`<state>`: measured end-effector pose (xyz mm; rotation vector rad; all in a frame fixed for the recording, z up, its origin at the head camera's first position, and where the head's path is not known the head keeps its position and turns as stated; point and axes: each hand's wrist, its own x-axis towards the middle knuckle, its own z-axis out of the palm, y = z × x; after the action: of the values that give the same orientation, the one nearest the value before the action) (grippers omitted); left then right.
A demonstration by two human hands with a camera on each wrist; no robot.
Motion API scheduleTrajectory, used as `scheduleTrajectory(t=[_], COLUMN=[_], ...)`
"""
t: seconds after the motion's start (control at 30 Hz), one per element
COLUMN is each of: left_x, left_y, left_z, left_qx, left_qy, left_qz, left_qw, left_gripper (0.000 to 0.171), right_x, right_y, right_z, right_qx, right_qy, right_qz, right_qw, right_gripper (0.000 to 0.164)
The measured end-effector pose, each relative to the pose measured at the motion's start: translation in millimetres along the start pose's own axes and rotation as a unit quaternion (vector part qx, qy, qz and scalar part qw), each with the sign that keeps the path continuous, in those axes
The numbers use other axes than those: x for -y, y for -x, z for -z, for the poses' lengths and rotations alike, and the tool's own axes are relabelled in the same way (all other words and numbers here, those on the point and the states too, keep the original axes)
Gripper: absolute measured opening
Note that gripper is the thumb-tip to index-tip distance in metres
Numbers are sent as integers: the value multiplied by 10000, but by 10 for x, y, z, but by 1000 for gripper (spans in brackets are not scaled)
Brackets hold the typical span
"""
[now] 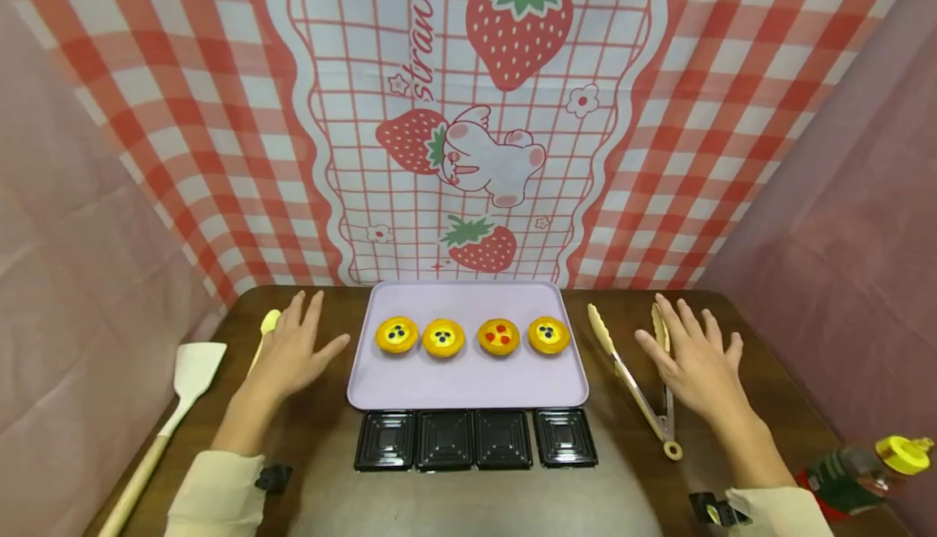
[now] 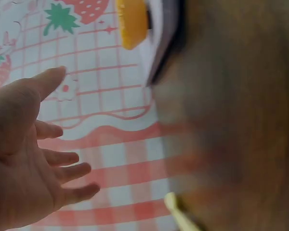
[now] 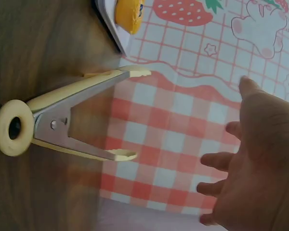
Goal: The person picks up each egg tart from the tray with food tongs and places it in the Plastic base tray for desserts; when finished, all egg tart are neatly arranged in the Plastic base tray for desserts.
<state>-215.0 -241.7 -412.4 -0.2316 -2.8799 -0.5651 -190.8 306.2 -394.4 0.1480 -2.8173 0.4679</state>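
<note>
Hanging behind the lavender tray [image 1: 468, 382], a patterned cloth [image 1: 581, 49] rises above the brown tabletop [image 1: 333, 374]. A long spatula [image 1: 154, 451] lies at the far left of the tray.

Left of the tray, the left hand [image 1: 289, 350] hovers with fingers spread and nothing in its grip; right of the tray, the right hand [image 1: 695, 362] does likewise, its grip wide and bare.

Between the tray and the right hand lie the tongs [image 1: 642, 403], and this is the relation a pick-up would probably turn on: from the right grip they lie toward the tray, and the left hand is well apart, across the tray. In the head view the right hand partly covers one arm of the tongs, but the right wrist view shows a gap. Their long axis runs roughly front to back beside the tray, spread jaws pointing to the cloth, ring end level with the black packs [image 1: 445, 439] in front of the tray.

Left of the tray, the spoon [image 1: 270, 320] is nearest the left hand, bowl pointing to the cloth, handle running forward and partly hidden by that hand.

Smallest, four tarts [image 1: 442, 338] sit in a row on the tray.
</note>
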Motion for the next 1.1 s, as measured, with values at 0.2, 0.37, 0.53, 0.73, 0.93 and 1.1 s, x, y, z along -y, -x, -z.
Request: scheduleTrajectory(t=[0.2,0.37,0.53,0.73,0.93,1.1], left_x=[105,104,83,39,-18,-34], left_y=[-109,-220,-236,-232,-194,-189], left_z=[-220,-359,-451,-534,-547,-592], left_qx=[653,1129,1248,1158,1122,1053], left_qy=[592,717,907,1566,1808,2191], left_qz=[329,600,894,1392,1722,1778], left_qw=[9956,9892,9840,9709,9618,9536], left_gripper=[85,82,76,61,48,47], right_x=[-108,-137,-141,-203,-261,-287], right_y=[27,35,48,79,69,102], right_z=[-91,-162,-204,-218,-245,-305], right_qx=[351,611,726,707,703,876], right_qy=[-234,-260,-260,-242,-536,-775], right_qz=[-157,-259,-273,-381,-499,-721], right_qw=[9990,9975,9967,9965,9948,9905], right_gripper=[74,81,83,80,93,107])
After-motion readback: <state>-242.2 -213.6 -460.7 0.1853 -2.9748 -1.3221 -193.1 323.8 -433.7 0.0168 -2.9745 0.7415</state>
